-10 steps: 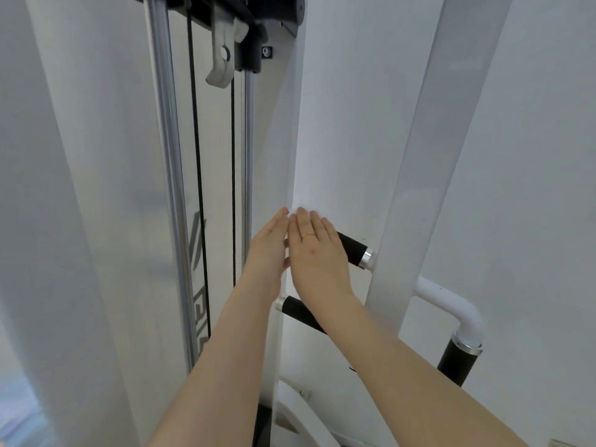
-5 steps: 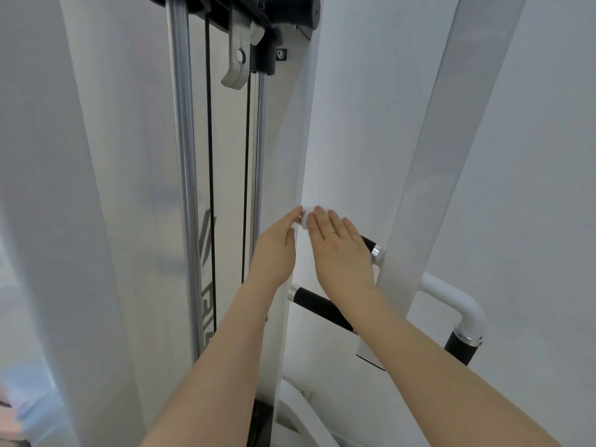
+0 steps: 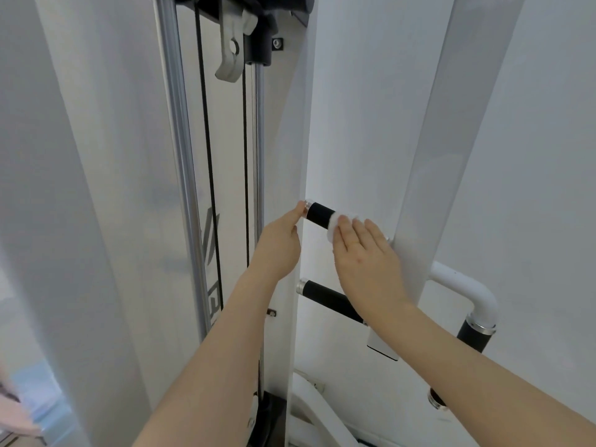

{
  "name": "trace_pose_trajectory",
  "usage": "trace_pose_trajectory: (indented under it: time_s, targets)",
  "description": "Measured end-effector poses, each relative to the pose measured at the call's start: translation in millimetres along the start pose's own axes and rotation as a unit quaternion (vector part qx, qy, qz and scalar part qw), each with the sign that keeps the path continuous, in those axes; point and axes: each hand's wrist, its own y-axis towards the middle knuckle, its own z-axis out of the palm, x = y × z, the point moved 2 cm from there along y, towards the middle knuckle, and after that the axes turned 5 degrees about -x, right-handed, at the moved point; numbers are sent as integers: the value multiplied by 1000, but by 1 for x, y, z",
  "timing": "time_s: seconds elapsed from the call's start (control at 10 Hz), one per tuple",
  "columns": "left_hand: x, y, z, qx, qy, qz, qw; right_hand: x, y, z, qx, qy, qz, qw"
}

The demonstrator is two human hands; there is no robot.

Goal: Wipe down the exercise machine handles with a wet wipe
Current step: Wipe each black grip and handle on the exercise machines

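One crumpled white wet wipe [image 3: 335, 224] on the black handle [image 3: 317, 215] under right hand [image 3: 367, 262] fingers; left hand [image 3: 280, 245] loosely open.

Grey lettering on the white panel [image 3: 213, 253] behind the cables is partly hidden and unreadable

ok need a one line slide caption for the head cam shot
Right hand presses a wet wipe onto the upper black handle while left hand steadies its capped end.

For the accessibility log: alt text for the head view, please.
A right hand presses a white wet wipe around the upper black handle of a white exercise machine, while the left hand touches the handle's chrome end. A second black handle sits below.
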Motion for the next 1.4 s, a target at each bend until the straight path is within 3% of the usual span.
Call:
trace_pose_trajectory:
  time_s: [0.1,0.3,0.4,0.7,0.9,1.0,1.1,1.2,1.3,1.4]
  targets:
    - [-3,-3,4,-8,26,21,999,0,7,1,-7,-13,32,999]
    - [-2,1,7,-91,140,79,983,6,43,0,-28,77,57,995]
    - [-2,5,1,-107,185,100,972,-2,17,-2,-60,82,60,993]
    - [10,1,-1,-133,110,100,980,24,49,9,-66,159,47,984]
    - [9,-1,3,-145,68,64,985,3,16,-9,-53,39,109,992]
    - [6,-4,0,-139,-2,40,989,14,33,-1,-69,77,128,986]
    - [6,-4,-6,-124,-36,21,991,26,30,1,-98,125,70,985]
    - [8,-3,-9,-107,-65,-2,992,38,-5,-1,-86,256,54,961]
    - [8,-5,-7,-99,-70,-11,993,48,-19,1,18,482,358,799]
    - [6,-5,-6,-85,-55,-4,995,59,-8,10,43,681,696,225]
